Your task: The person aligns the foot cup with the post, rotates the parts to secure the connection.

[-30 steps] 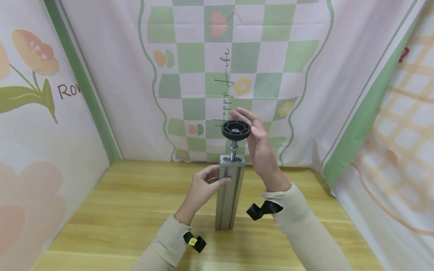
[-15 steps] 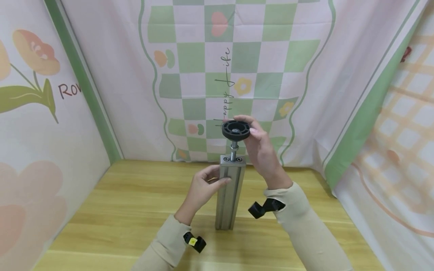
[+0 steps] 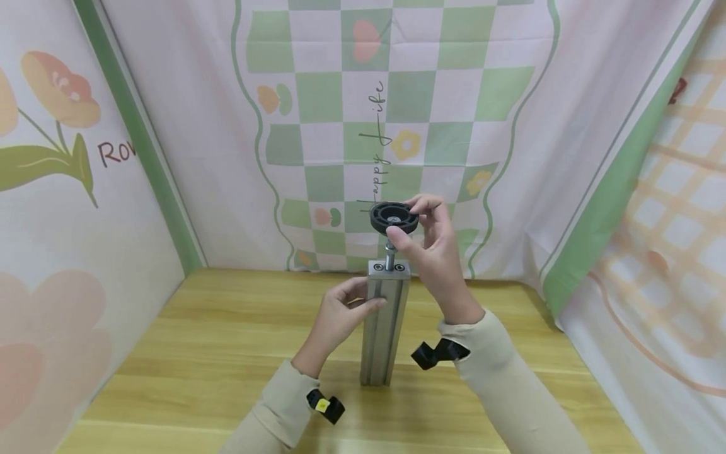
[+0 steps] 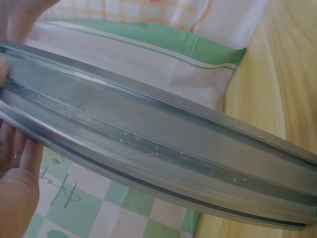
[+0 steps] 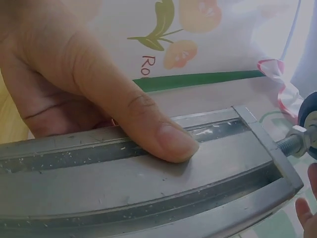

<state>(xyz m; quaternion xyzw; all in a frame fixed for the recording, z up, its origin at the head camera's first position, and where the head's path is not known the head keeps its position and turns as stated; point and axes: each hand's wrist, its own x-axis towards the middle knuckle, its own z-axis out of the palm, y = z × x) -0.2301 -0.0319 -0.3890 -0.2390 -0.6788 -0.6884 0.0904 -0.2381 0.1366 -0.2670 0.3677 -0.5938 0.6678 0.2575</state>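
An aluminium extrusion profile (image 3: 382, 334) stands upright on the wooden table, its lengthwise grooves speckled with small pale bits in the left wrist view. Above its end plate (image 3: 389, 270), which carries two bolts, rises a threaded rod with a nut (image 5: 297, 139), topped by a round black levelling foot (image 3: 381, 222). My left hand (image 3: 338, 315) grips the profile near the top, thumb (image 5: 173, 141) across the front face and fingers round the side. At the foot's right side, my right hand (image 3: 441, 261) pinches the black rim between thumb and fingers; part of its fingers is hidden.
The wooden table (image 3: 187, 353) runs up to a hanging green-and-white checked cloth (image 3: 319, 94) at the back. Printed cloths also hang at left and right. Each wrist wears a small black camera mount (image 3: 326, 405).
My right hand has turned at the foot: its thumb has come round to the near side of the rim, and its fingers have curled in. Left hand and profile stay put.
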